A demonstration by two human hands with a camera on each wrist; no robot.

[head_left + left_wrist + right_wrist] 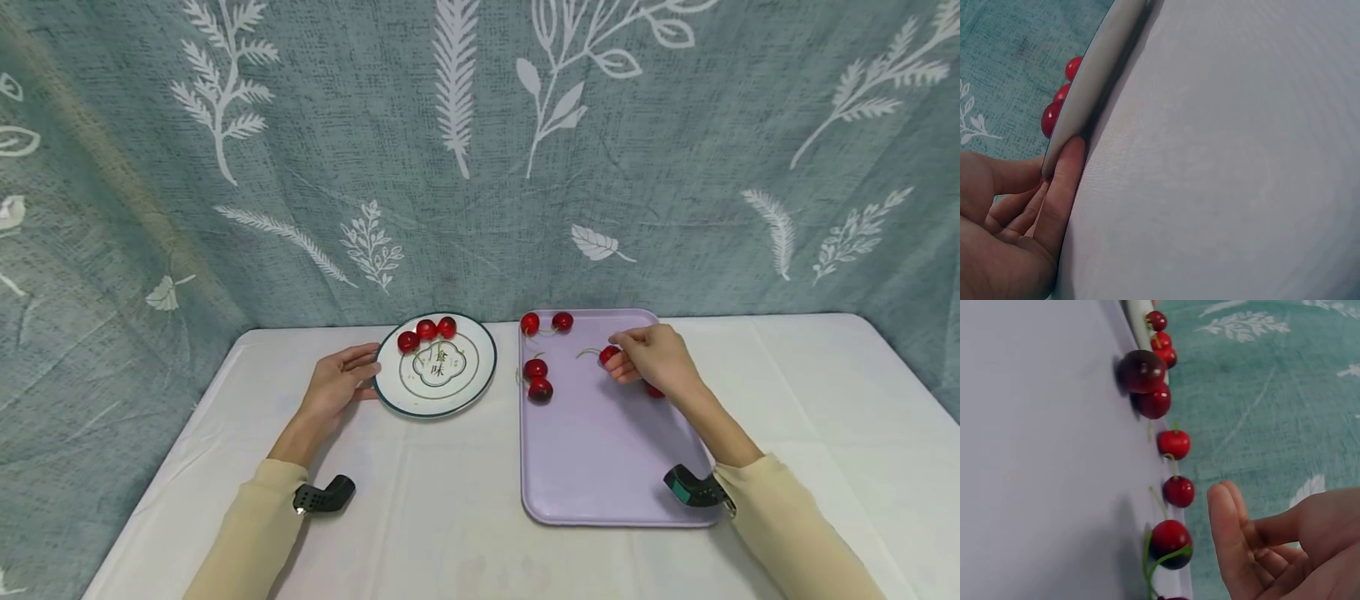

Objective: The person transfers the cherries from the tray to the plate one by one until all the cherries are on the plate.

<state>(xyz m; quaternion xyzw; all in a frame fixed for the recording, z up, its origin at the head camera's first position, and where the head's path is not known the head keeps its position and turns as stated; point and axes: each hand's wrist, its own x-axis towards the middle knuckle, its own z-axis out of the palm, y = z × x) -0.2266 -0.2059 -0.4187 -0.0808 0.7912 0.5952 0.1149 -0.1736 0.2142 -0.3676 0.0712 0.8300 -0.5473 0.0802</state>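
A white plate (405,398) with a dark rim lies on the left, with three red cherries (427,330) near its far edge. My left hand (339,383) holds the plate's left rim, the thumb on top and fingers at the underside in the left wrist view. On the right is a lilac tray (600,467) bearing several stemmed cherries (540,390). Over the tray, my right hand (656,360) is beside a cherry (609,354) and partly covers another (655,390). In the right wrist view a gap separates its fingers (1222,512) from the nearest cherry (1171,544).
A white cloth (450,492) covers the table. Behind it hangs a grey-green curtain (480,242) with white leaf prints, close to the far edges of the plate and tray. A black wrist device (325,495) is on each sleeve.
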